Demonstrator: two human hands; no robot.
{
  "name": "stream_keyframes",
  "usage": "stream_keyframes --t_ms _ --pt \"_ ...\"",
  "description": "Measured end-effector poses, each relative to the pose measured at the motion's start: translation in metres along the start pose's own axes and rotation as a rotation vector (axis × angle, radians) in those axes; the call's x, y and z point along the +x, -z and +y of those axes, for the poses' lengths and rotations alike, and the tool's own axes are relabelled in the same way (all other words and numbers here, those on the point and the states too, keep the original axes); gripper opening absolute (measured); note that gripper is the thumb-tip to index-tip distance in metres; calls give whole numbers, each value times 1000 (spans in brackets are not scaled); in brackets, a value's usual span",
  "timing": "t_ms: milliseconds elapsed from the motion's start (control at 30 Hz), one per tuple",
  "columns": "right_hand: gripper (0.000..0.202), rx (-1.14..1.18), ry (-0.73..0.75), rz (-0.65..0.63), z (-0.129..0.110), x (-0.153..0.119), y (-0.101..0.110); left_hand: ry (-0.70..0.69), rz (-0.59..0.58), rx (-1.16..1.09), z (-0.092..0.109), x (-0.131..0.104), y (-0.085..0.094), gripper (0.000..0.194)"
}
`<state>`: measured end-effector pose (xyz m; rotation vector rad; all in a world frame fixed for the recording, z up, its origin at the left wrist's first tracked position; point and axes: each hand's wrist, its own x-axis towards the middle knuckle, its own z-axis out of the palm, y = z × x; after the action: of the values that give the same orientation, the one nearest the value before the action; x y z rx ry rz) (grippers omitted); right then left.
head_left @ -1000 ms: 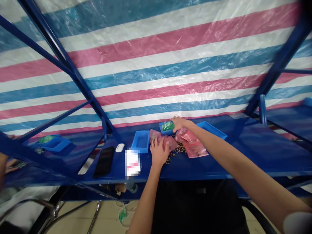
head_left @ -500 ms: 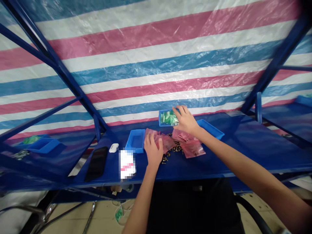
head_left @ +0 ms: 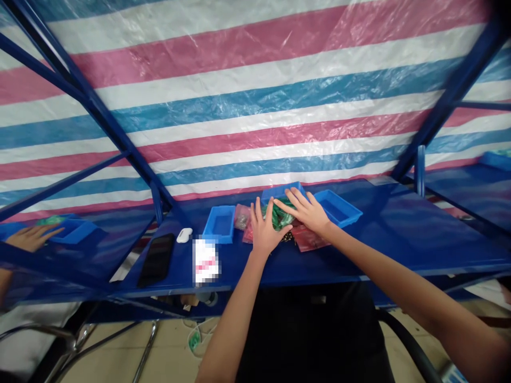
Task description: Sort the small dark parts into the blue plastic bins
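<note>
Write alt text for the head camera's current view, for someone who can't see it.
Two bare hands, the left and the right, spread over green packets and pink bags on a blue table, between blue trays, before a striped plastic sheet.

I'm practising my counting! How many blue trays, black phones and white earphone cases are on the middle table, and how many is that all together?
Blue trays: 3
Black phone: 1
White earphone case: 1
Total: 5
</note>
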<state>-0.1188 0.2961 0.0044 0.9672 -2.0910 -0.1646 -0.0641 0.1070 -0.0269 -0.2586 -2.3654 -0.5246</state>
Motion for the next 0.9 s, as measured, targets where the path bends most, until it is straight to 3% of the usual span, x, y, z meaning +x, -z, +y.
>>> stream_keyframes --t_ms 167,300,500,733,900 --pt "88 -16 -14 44 12 1 3 -27 18 52 5 1 11 92" --pt "92 29 -83 -36 16 3 9 -1 -67 48 9 2 12 92" --pt "85 181 -153 -181 14 11 17 61 -191 62 12 2 11 98" --pt "75 283 -174 -223 20 10 17 37 -199 13 6 0 6 97" --pt "70 242 -233 -187 31 12 23 23 -250 -3 3 -3 6 82"
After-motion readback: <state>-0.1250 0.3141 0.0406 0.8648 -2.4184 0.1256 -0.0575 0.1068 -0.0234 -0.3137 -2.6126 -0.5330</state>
